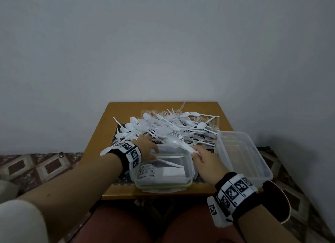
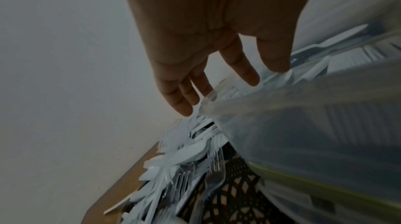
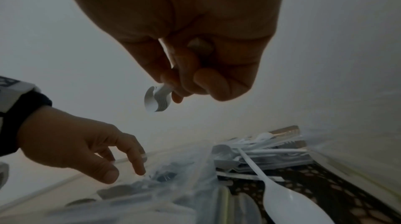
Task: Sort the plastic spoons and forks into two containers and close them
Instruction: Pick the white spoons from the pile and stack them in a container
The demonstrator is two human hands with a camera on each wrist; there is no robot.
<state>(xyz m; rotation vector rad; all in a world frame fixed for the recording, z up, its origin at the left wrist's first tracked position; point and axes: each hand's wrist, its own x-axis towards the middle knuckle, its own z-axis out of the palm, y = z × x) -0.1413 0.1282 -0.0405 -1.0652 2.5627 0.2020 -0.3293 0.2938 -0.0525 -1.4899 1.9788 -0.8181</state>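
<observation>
Spoons (image 3: 156, 101): we are pinching a nested stack in our right hand (image 3: 195, 42) fingers.
Left hand (image 2: 208, 42): we are reaching, fingers relaxed, over the clear container (image 1: 188, 174).

A heap of white and clear plastic spoons and forks (image 1: 168, 125) sprawls across the far tabletop. In front, an open clear plastic container with a green-edged base (image 1: 188, 172) holds a nested row of white spoons (image 1: 146, 171). Another open clear rectangular container (image 1: 261, 163) sits to its right.

Dim, grainy, blurred wrist views
</observation>
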